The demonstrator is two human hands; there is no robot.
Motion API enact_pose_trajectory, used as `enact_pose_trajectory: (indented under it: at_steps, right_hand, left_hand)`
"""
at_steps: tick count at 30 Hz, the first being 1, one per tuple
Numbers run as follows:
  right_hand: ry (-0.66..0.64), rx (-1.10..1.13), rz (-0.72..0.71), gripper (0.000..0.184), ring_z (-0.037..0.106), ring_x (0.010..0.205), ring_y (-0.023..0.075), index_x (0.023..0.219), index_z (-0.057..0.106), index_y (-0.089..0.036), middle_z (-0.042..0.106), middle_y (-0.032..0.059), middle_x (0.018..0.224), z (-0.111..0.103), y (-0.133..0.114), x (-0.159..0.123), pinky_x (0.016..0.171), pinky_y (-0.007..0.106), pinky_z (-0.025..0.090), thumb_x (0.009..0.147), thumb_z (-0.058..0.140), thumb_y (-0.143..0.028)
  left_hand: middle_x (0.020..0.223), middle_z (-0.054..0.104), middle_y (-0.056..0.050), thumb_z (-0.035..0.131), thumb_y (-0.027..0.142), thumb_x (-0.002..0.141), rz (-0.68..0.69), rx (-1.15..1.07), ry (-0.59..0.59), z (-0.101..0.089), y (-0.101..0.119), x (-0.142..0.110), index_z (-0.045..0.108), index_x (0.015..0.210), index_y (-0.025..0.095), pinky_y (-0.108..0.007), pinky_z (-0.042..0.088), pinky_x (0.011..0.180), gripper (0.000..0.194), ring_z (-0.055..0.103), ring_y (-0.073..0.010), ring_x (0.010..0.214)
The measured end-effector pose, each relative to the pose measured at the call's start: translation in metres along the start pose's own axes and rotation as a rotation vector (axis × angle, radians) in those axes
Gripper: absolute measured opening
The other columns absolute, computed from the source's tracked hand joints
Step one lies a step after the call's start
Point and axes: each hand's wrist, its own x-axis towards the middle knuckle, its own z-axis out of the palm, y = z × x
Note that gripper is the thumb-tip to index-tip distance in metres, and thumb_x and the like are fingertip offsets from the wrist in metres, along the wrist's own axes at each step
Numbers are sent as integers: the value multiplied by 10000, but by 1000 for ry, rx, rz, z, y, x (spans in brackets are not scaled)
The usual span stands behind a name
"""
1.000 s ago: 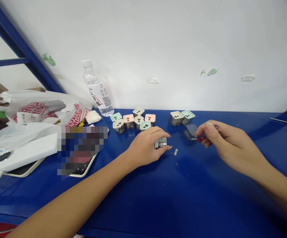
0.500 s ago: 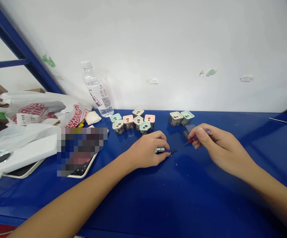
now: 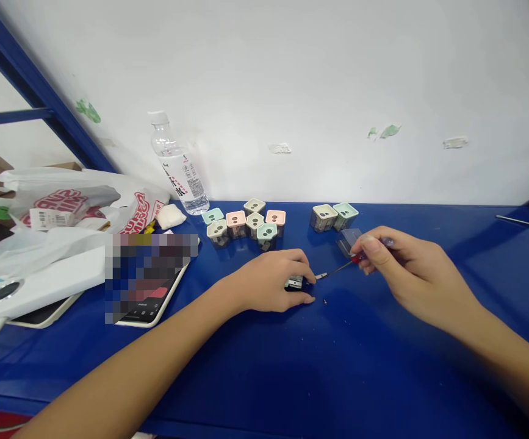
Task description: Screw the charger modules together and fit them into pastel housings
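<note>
My left hand rests on the table with its fingers curled round a pencil sharpener part that shows a metal piece; the hand covers most of it. My right hand grips a screwdriver with a red and purple see-through handle. Its thin shaft points down left toward my left fingertips. At the tip is a small metal blade, apart from the sharpener part. A tiny screw lies just in front. Behind my right fingers stands a clear plastic container, partly hidden.
Several pastel sharpeners stand at the back, with a cream sharpener and a mint sharpener farther right. Left are a water bottle, a phone, a white power bank and plastic bags. A thin rod lies far right.
The small metal blade now shows at the screwdriver tip, apart from the sharpener part. The screwdriver has shifted slightly right, and my left thumb and forefinger have spread apart a little.
</note>
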Motion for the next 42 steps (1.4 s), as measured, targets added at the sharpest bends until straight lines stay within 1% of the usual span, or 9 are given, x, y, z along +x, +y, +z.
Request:
enact_pose_trajectory:
  at_steps: [3,5,9,15,19,24,30,35,42]
  right_hand:
    - [-69,24,-5,488,635,579,161,825,656,-226,665,14,666,3,1,-1,508,272,450,991,424,-622]
    - [-95,43,-17,475,647,598,159,838,656,-225,676,15,696,5,2,-1,524,270,462,1000,421,-604]
    - [-71,71,-72,424,663,631,151,856,657,-224,686,9,719,9,0,-1,581,266,485,1015,438,-550]
    - [-91,76,-85,399,671,630,144,871,665,-226,695,1,706,11,1,-3,579,255,487,1018,450,-528]
    - [-31,82,-75,406,658,619,131,863,673,-226,688,-3,685,7,1,-4,564,233,489,1016,454,-533]
    - [42,147,-64,388,651,606,114,857,683,-229,670,-14,652,0,0,-3,560,205,502,1006,485,-528]
    - [64,227,-50,365,657,620,111,850,687,-238,676,-14,691,-2,0,0,590,208,531,995,513,-525]
    - [88,225,-48,347,655,612,117,841,688,-255,667,-18,664,-2,-2,-1,583,213,526,999,514,-510]
    - [86,214,-76,339,650,613,121,835,682,-256,676,-13,676,-4,-1,-3,584,218,522,995,520,-507]
  left_hand:
    - [1104,670,-76,733,248,842,-11,-19,-41,-6,-1,0,733,1075,164,-335,522,927,248,676,-211,965]
    - [1089,671,-75,712,210,836,-16,-16,-42,-8,-1,0,727,1081,154,-331,517,933,252,674,-207,962]
    - [1078,676,-72,692,197,836,-14,-5,-15,-7,-2,0,718,1070,155,-317,516,909,239,670,-200,953]
    - [1063,680,-75,693,185,832,-27,-2,-9,-7,-1,0,717,1053,142,-327,516,899,227,670,-204,948]
    - [1053,689,-68,695,165,823,-10,-1,5,-6,-2,0,722,1041,154,-315,518,899,219,676,-197,941]
    - [1025,702,-59,735,264,844,-40,-42,63,-3,-6,1,744,1011,176,-296,525,848,189,680,-186,904]
    - [948,700,-47,755,318,854,-33,-133,174,4,-7,3,765,986,177,-286,518,804,193,668,-162,834]
    - [902,686,-40,692,261,901,10,-156,238,8,-5,3,780,900,168,-242,499,716,128,648,-127,763]
    - [880,694,-40,683,207,873,46,-90,302,10,-4,1,779,857,155,-232,503,682,110,652,-126,738]
